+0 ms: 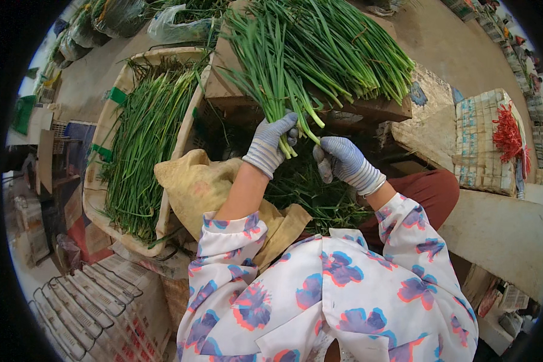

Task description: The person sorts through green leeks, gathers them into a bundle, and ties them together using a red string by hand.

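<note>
My left hand (273,143), in a grey-blue striped glove, is closed round a small bunch of chives (277,99). Their pale cut-looking ends stick out below its fingers, while the leaves fan away over the crate top. Close by on the right, my right hand (344,158), gloved alike, has its fingers bent together at the pale end of one chive stalk (309,130) that leans out of the bunch. Its fingertips are partly hidden. Beyond both hands a large pile of chives (350,48) lies on a brown box (380,108), stalk ends toward me.
At left stands a cream plastic tub (93,205) full of more chives. A yellowish cloth (193,181) covers my lap by it. Loose green scraps (314,193) lie below my hands. Red ties (508,133) hang on a pale crate (479,139) at right. Stacked crates (96,308) stand lower left.
</note>
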The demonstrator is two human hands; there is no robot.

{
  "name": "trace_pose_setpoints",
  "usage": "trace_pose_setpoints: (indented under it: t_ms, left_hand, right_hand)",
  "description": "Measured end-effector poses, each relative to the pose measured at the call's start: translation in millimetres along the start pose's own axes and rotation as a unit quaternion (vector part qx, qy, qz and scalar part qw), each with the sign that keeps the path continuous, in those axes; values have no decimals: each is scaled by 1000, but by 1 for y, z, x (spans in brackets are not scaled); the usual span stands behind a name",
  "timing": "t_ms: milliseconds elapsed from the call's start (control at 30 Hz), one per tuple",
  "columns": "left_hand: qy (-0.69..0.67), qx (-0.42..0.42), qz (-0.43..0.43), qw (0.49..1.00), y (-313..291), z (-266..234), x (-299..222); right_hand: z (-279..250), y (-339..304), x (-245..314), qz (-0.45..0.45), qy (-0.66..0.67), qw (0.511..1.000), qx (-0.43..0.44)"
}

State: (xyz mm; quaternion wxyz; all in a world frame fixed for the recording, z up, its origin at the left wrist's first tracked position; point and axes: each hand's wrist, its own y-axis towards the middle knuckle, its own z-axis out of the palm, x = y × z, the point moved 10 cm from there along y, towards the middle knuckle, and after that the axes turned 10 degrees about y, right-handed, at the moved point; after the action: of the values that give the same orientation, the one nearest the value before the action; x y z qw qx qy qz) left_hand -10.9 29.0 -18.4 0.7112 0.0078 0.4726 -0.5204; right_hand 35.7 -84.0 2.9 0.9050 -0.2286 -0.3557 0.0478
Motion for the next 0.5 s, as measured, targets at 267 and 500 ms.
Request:
trace_pose_setpoints:
  t_ms: [267,500]
  left_hand:
    - [117,-74,64,988,6,-15,-7]
    - [74,-86,-13,993,14,-19,10]
  right_hand:
    - [-8,-8,47,-183,-225,945,-151]
    - [-12,13,37,-106,-298,932,-177]
